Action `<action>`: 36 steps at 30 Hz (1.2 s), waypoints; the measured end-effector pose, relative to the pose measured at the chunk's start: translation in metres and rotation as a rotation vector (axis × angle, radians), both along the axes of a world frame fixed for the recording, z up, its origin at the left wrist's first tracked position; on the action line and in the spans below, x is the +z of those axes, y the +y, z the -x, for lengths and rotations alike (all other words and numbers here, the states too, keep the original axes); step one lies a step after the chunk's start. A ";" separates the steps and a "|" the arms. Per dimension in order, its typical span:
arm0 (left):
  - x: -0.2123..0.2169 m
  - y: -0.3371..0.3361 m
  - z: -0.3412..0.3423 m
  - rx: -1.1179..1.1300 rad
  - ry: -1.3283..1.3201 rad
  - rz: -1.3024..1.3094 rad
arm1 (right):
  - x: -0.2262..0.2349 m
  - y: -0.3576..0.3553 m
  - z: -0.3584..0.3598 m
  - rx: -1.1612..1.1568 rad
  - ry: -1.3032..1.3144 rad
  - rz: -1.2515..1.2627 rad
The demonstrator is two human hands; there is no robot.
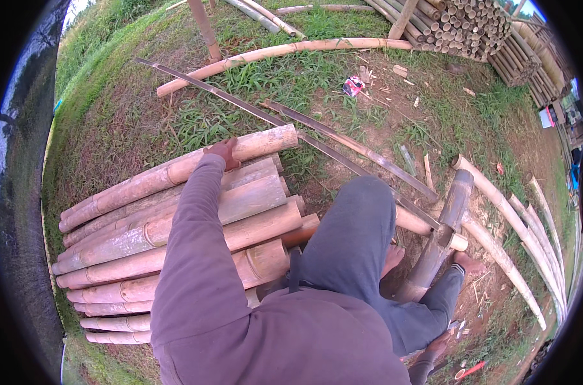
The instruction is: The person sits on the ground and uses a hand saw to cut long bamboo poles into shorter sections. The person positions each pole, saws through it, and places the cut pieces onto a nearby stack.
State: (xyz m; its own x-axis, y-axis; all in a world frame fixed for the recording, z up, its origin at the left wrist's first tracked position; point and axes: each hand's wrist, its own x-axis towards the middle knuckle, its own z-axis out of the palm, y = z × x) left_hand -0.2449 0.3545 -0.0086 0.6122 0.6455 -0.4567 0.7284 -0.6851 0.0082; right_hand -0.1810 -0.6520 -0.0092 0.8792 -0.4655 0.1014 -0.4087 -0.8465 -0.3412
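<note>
My left hand (223,154) reaches across the pile at left and grips the top bamboo pole (265,142) near its cut end, fingers curled over its far side. Several thick bamboo poles (256,196) lie side by side beneath my left arm. Low at the right, my right hand (439,342) is beside my lower leg; its fingers are too small and partly hidden to read. Between my bare feet lies a dark, notched bamboo piece (426,269), with a lighter bamboo pole (458,242) showing through its notch.
Two dark split bamboo strips (362,149) lie across the grass ahead. Beyond them is a long bamboo pole (291,49), near a wooden post (205,29). Bamboo stacks (468,29) stand far right. Curved poles (506,253) lie at right, and a red object (472,370) lies lower right.
</note>
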 end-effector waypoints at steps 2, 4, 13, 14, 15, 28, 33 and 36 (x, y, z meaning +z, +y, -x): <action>0.014 -0.011 -0.040 0.014 0.062 0.025 | -0.038 -0.029 0.041 -0.373 0.047 -0.144; 0.027 -0.017 -0.046 0.010 0.036 -0.047 | -0.056 -0.023 0.030 -0.511 0.056 -0.230; -0.019 -0.065 -0.143 -0.758 -0.169 -0.244 | -0.067 -0.077 0.006 -0.322 0.148 0.010; -0.004 -0.089 -0.178 -0.829 -0.146 -0.274 | -0.070 -0.085 0.060 -0.421 0.124 -0.035; 0.006 -0.061 -0.125 -0.751 -0.137 -0.356 | -0.088 -0.046 -0.011 -0.315 0.175 -0.091; -0.028 -0.032 -0.100 -0.597 -0.248 -0.054 | -0.060 -0.023 0.031 -0.423 0.007 -0.207; 0.003 -0.064 -0.152 -0.587 -0.371 -0.166 | 0.024 0.062 -0.015 -0.179 -0.237 -0.209; 0.029 -0.111 -0.230 -0.674 -0.502 0.045 | 0.077 0.110 -0.050 -0.145 0.112 0.075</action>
